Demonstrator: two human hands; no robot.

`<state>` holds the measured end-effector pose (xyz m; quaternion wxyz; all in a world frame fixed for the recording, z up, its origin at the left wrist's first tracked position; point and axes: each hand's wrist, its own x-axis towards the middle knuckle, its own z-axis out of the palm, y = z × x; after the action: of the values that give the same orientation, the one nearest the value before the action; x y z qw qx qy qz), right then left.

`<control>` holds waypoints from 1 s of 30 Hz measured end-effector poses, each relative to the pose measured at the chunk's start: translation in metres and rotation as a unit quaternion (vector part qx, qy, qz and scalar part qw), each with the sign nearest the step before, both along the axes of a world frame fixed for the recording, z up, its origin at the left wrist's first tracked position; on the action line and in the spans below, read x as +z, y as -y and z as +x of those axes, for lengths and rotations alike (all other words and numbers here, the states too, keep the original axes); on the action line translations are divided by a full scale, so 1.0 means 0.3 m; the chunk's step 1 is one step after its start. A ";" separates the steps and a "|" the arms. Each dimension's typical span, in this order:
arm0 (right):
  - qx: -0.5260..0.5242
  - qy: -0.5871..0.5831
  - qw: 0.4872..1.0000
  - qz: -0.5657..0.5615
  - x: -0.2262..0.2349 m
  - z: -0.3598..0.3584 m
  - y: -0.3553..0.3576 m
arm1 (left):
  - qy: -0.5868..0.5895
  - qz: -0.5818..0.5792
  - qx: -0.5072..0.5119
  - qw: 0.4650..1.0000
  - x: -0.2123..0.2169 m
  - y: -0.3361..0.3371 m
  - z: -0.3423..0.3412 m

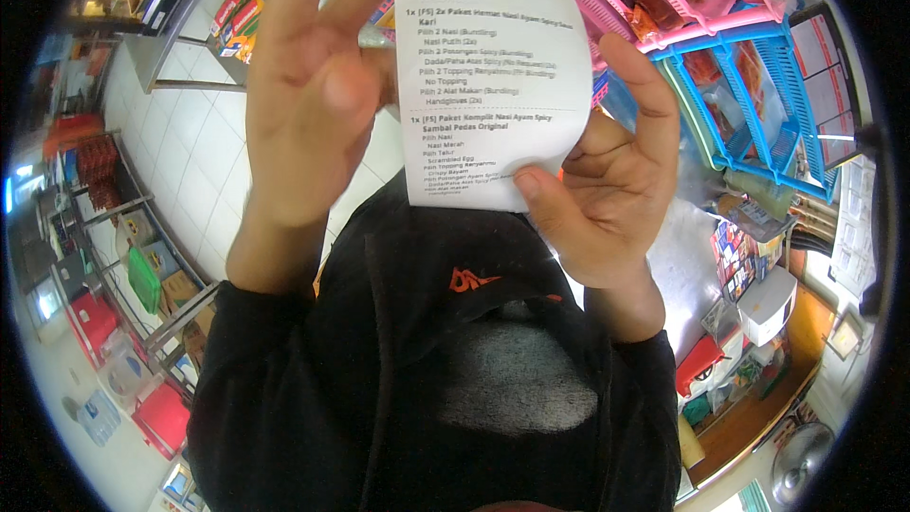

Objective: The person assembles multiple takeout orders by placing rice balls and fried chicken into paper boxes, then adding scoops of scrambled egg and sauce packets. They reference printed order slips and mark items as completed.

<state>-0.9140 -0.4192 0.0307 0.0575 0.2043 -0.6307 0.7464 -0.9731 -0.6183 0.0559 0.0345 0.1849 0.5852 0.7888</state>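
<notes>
Hands [313, 95] [607, 180] raised, pinching white printed receipt [483, 66].

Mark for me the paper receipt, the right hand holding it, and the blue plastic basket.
paper receipt [488, 76], head view, on the middle of the printed strip.
right hand [607, 199], head view, on the palm below the fingers.
blue plastic basket [773, 100], head view, on its slatted side wall.
</notes>
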 end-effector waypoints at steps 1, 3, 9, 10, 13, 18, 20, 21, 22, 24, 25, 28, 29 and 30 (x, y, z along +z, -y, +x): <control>-0.011 -0.003 1.000 -0.005 -0.008 0.002 -0.005 | 0.010 -0.047 0.028 0.998 0.005 0.003 0.013; -0.028 -0.010 0.998 -0.049 -0.033 -0.005 -0.021 | 0.012 -0.076 -0.049 0.996 0.007 0.007 0.035; -0.331 -0.001 0.933 0.141 -0.168 -0.124 -0.320 | 0.043 -0.034 -0.081 0.995 0.008 0.024 0.033; -0.445 -0.025 0.851 0.279 -0.191 -0.185 -0.462 | 0.052 -0.016 -0.082 0.995 0.016 0.033 0.033; -0.585 0.006 0.575 0.572 -0.277 -0.233 -0.966 | 0.080 0.015 -0.072 0.994 0.048 0.065 0.044; -0.474 0.132 0.588 0.641 -0.450 -0.385 -1.513 | 0.114 0.020 -0.060 0.991 0.099 0.108 0.057; -0.361 0.202 0.724 0.551 -0.470 -0.453 -1.551 | 0.113 0.029 -0.058 0.991 0.107 0.117 0.060; -0.301 0.254 0.768 0.505 -0.469 -0.482 -1.548 | 0.105 0.032 -0.061 0.992 0.108 0.122 0.060; -0.324 0.265 0.658 0.626 -0.458 -0.508 -1.543 | 0.102 0.035 -0.057 0.993 0.108 0.128 0.060; -0.307 0.286 0.632 0.652 -0.449 -0.527 -1.539 | 0.088 0.021 -0.056 0.994 0.108 0.147 0.055; -0.320 0.297 0.607 0.664 -0.450 -0.525 -1.555 | 0.081 0.017 -0.055 0.995 0.107 0.158 0.052; -0.444 0.225 0.543 0.676 -0.510 -0.504 -1.679 | 0.054 -0.016 -0.040 0.998 0.103 0.190 0.043; -0.489 0.224 0.500 0.678 -0.547 -0.489 -1.741 | 0.043 -0.020 -0.027 0.998 0.100 0.193 0.042; -0.489 0.228 0.502 0.676 -0.577 -0.482 -1.811 | 0.034 -0.033 -0.018 0.999 0.099 0.198 0.044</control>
<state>-1.0585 0.1241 -0.1423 0.1121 -0.3371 -0.9342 -0.0330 -0.9599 -0.6776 0.0856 0.0742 0.1675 0.6058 0.7742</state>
